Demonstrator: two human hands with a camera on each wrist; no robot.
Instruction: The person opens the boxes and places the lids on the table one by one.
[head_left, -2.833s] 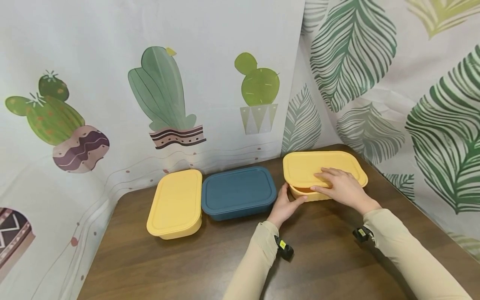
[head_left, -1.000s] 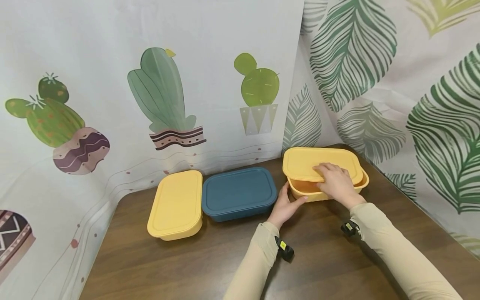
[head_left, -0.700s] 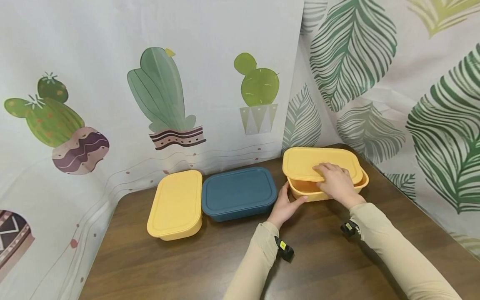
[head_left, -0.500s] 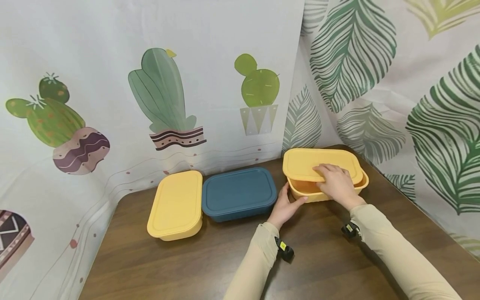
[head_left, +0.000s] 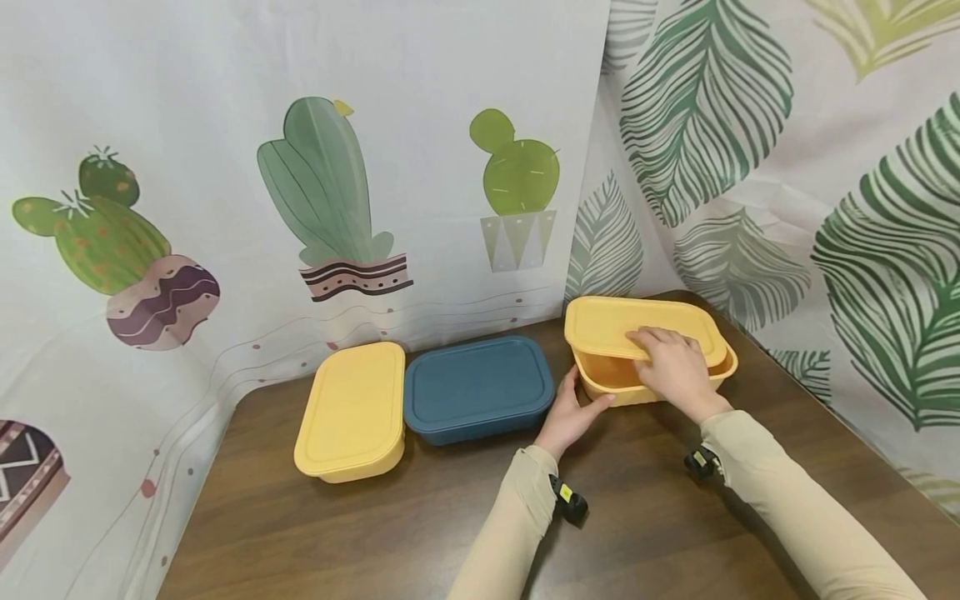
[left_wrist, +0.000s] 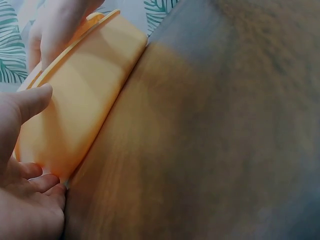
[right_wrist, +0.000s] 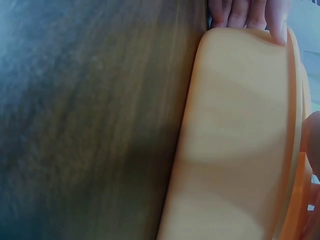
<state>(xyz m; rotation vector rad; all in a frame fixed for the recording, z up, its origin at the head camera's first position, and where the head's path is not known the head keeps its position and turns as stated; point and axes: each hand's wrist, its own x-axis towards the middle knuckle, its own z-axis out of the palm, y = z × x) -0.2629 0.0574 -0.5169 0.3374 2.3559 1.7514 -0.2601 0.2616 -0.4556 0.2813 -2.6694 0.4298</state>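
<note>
At the back right of the table stands a yellow food container [head_left: 626, 397], its wall [right_wrist: 235, 115] filling much of the right wrist view. Its yellow lid [head_left: 600, 323] is raised at the front and shifted toward the back, so part of the orange-toned inside shows. My right hand [head_left: 677, 372] pinches the lid's front edge, thumb below and fingers on top. My left hand [head_left: 567, 419] grips the container's near left corner. In the left wrist view, the left thumb [left_wrist: 36, 101] lies along the wall near the rim, with the other fingers curled at the end.
Left of my left hand sits a blue lidded container [head_left: 478, 385], close beside a second yellow lidded container [head_left: 352, 408]. All stand along the back of the brown wooden table [head_left: 315, 533]. Behind hangs a cloth [head_left: 435, 167] printed with cacti and leaves.
The lid has gone from mostly covering the container to lifted and pushed back, its front left edge rising slightly more lately. My right hand moved with it, leftward. The left hand stayed put.
</note>
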